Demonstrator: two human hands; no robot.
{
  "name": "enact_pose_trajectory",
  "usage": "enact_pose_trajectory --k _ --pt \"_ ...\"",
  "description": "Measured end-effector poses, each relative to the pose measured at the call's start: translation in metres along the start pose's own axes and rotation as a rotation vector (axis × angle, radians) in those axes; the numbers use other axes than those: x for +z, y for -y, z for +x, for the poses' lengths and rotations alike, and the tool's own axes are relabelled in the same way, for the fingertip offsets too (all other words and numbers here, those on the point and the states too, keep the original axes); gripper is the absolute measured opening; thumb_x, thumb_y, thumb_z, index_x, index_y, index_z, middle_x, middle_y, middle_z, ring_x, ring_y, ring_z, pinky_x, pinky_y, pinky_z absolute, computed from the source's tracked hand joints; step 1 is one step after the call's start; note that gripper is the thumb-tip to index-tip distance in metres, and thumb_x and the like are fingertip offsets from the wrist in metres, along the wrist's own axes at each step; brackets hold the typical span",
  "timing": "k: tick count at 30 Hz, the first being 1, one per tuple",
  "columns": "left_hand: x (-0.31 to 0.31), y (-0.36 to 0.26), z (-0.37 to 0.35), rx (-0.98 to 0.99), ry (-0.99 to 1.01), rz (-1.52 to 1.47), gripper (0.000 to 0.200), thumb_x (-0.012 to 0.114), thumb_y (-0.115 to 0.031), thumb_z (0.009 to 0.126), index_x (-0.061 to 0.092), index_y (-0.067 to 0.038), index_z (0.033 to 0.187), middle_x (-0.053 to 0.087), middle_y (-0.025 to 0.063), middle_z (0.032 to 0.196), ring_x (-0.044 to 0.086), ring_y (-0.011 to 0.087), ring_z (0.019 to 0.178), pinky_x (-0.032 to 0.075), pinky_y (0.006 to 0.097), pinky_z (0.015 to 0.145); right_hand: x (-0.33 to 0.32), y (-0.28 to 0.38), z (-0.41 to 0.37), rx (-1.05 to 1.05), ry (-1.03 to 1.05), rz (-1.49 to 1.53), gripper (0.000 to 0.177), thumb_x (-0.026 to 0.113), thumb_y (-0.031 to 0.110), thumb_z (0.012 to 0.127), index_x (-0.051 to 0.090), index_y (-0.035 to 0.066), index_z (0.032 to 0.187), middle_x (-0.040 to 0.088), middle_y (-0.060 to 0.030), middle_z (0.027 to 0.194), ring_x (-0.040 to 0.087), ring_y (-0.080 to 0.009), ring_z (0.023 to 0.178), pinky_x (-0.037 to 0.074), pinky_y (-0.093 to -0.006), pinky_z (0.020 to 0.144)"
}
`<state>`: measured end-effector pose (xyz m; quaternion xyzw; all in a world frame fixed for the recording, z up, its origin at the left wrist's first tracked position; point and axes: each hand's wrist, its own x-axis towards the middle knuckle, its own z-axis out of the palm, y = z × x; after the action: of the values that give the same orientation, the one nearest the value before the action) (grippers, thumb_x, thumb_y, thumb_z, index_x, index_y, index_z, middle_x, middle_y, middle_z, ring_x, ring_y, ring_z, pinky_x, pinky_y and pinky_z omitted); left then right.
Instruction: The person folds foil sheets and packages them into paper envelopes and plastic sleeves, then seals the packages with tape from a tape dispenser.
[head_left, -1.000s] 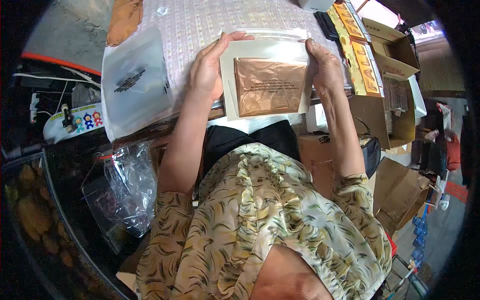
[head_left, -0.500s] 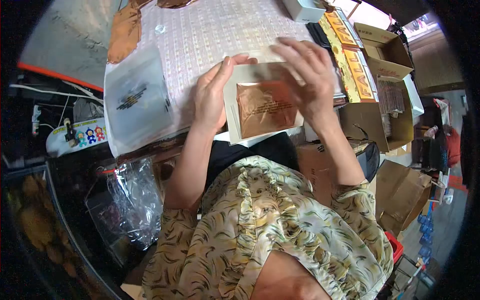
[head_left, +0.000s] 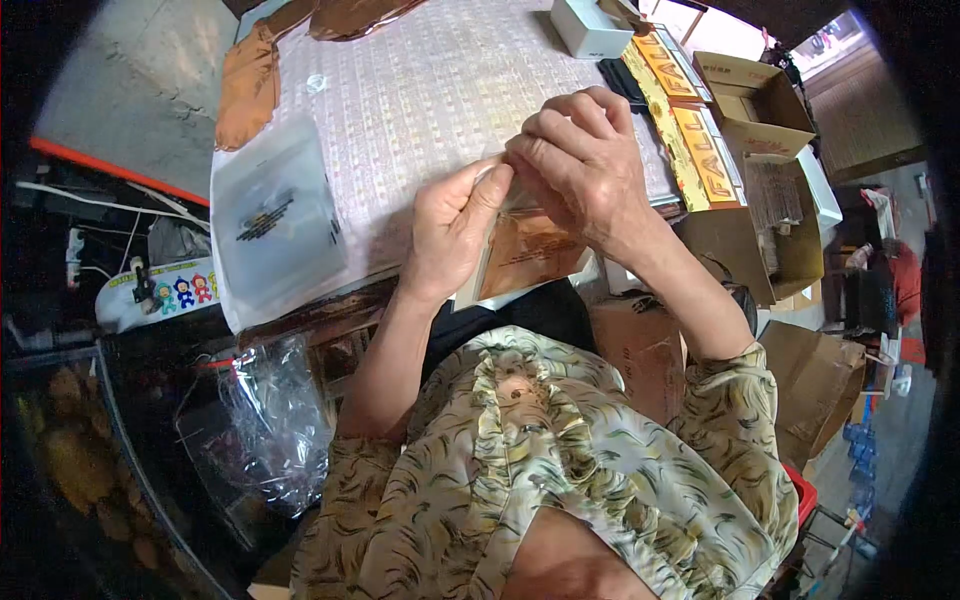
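A flat card packet with a copper-coloured pouch point(head_left: 528, 250) hangs tilted between my hands over the near edge of the table. My left hand point(head_left: 455, 225) pinches its upper left corner between thumb and fingers. Curled over the packet's top edge, my right hand point(head_left: 585, 165) has its fingertips together close to my left thumb; the spot they meet at is mostly hidden. Printed dark text shows faintly on the pouch. To the left, a stack of clear frosted bags point(head_left: 275, 225) lies on the patterned tablecloth point(head_left: 420, 90).
Orange-brown pouches point(head_left: 247, 90) lie at the table's far left. A white box point(head_left: 592, 28), a black item point(head_left: 622, 82) and yellow "FALL" boxes point(head_left: 703, 150) line the right side. Beyond are open cartons point(head_left: 755, 95). Crinkled clear plastic point(head_left: 270, 420) hangs below left.
My right hand has come down and left from a blurred, open pose to the packet's top edge. My left hand has moved right and closed at the corner, and the packet is lower and tilted.
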<state>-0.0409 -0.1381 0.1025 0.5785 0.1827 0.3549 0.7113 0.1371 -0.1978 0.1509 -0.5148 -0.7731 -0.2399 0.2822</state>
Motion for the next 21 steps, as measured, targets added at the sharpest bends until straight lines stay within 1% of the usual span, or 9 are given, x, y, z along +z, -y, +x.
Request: enact_pose_trajectory --k 2,7,8,10,12,16,19,20,21 --pt "0.002 0.000 0.000 -0.019 -0.005 0.058 0.033 0.056 -0.022 0.109 0.067 0.005 0.125 0.066 -0.0030 0.100 0.055 0.0033 0.090 0.048 0.0211 0.080 0.003 0.000 0.001 0.017 -0.022 0.014 0.024 0.079 0.012 0.075 0.071 0.008 0.097 0.066 -0.0031 0.096 0.062 -0.0240 0.097 0.042 -0.0415 0.090" --pt "-0.001 0.002 0.005 -0.047 0.014 0.095 0.038 0.054 -0.027 0.109 0.067 0.003 0.128 0.072 0.0055 0.110 0.063 0.0087 0.103 0.050 0.0242 0.090 0.011 -0.020 0.000 0.240 -0.205 0.096 0.016 0.074 -0.001 0.077 0.066 0.004 0.089 0.065 -0.0076 0.089 0.061 -0.0268 0.092 0.044 -0.0388 0.085" --pt "0.002 0.000 0.007 0.004 0.005 0.027 0.039 0.052 -0.028 0.110 0.067 0.002 0.128 0.073 0.0091 0.115 0.064 0.0109 0.107 0.051 0.0258 0.093 0.020 -0.040 -0.006 0.485 -0.300 0.282 0.007 0.070 0.005 0.088 0.069 0.002 0.095 0.068 -0.0071 0.094 0.062 -0.0198 0.086 0.047 -0.0317 0.080" --pt "-0.008 -0.008 0.012 0.004 -0.027 0.028 0.041 0.047 -0.029 0.111 0.066 0.003 0.128 0.072 0.0156 0.121 0.066 0.0171 0.113 0.051 0.0312 0.100 0.003 -0.074 -0.024 0.805 -0.432 0.731 0.024 0.059 0.017 0.106 0.071 -0.003 0.110 0.072 -0.0073 0.105 0.063 -0.0094 0.078 0.051 -0.0225 0.073" --pt "-0.030 -0.014 0.021 -0.044 -0.175 -0.189 0.042 0.044 -0.027 0.111 0.063 0.006 0.129 0.071 0.0182 0.123 0.067 0.0215 0.113 0.049 0.0349 0.104 -0.021 -0.091 -0.051 0.863 -0.551 1.146 0.027 0.060 0.019 0.105 0.068 -0.005 0.114 0.072 -0.0110 0.106 0.066 -0.0128 0.082 0.054 -0.0265 0.074" --pt "-0.078 -0.009 0.037 -0.013 -0.251 -0.189 0.045 0.042 -0.027 0.112 0.056 0.009 0.134 0.066 0.0206 0.130 0.063 0.0252 0.120 0.050 0.0388 0.105 -0.057 -0.072 -0.113 1.173 -0.543 1.187 0.025 0.057 0.015 0.106 0.060 -0.004 0.123 0.062 -0.0030 0.095 0.057 -0.0095 0.081 0.045 -0.0213 0.075" --pt "-0.095 -0.007 0.043 -0.016 -0.268 -0.224 0.045 0.043 -0.029 0.111 0.055 0.008 0.135 0.064 0.0205 0.133 0.062 0.0251 0.121 0.050 0.0388 0.105 -0.075 -0.054 -0.165 1.229 -0.174 1.009 0.022 0.058 0.021 0.105 0.065 0.001 0.102 0.055 0.0020 0.074 0.050 -0.0073 0.064 0.041 -0.0238 0.060" --pt "-0.099 -0.007 0.044 -0.033 -0.272 -0.256 0.046 0.044 -0.029 0.111 0.055 0.008 0.135 0.065 0.0204 0.133 0.063 0.0249 0.121 0.050 0.0385 0.105 -0.073 -0.042 -0.179 1.258 -0.063 0.857 0.025 0.061 0.025 0.103 0.069 0.002 0.097 0.061 0.0005 0.075 0.054 -0.0074 0.065 0.042 -0.0231 0.060" --pt "-0.103 -0.003 0.046 -0.028 -0.295 -0.254 0.046 0.044 -0.029 0.111 0.055 0.008 0.135 0.065 0.0204 0.133 0.063 0.0249 0.121 0.050 0.0385 0.105 -0.068 -0.036 -0.203 1.269 0.067 0.899 0.017 0.063 0.017 0.100 0.072 0.002 0.099 0.067 -0.0024 0.082 0.062 -0.0095 0.072 0.046 -0.0247 0.061"
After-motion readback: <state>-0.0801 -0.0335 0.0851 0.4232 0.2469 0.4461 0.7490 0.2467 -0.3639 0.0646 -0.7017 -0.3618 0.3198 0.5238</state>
